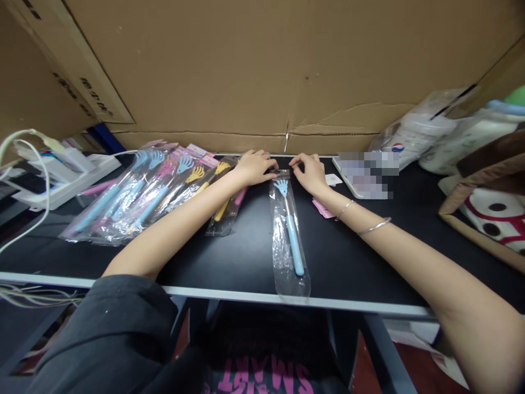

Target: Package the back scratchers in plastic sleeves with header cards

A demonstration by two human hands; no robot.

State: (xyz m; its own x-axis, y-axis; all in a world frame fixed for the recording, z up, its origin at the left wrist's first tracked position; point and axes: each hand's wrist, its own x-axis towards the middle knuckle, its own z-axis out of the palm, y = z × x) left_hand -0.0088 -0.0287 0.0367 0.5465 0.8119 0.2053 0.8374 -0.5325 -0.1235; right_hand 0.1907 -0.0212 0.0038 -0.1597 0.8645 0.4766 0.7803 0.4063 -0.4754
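A light-blue back scratcher [293, 241] with a hand-shaped head lies inside a clear plastic sleeve [283, 282] in front of me, its head pointing away. My left hand [255, 167] rests at the sleeve's top left corner, fingers loosely spread, the thumb at or just beside the plastic. On the other side, my right hand [310, 174] is curved near the top right corner, with a gap between thumb and forefinger. Pink cards [322, 208] lie partly hidden under the right wrist. Several bagged back scratchers [151, 189] in blue, pink and yellow are piled to the left.
A white power strip [77, 178] with cables stands at the far left. To the right are a phone-like flat object [359, 178], a bagged white cup [422, 137] and a brown-trimmed bag [479, 180]. Cardboard [246, 65] walls the back of the black table [241, 257].
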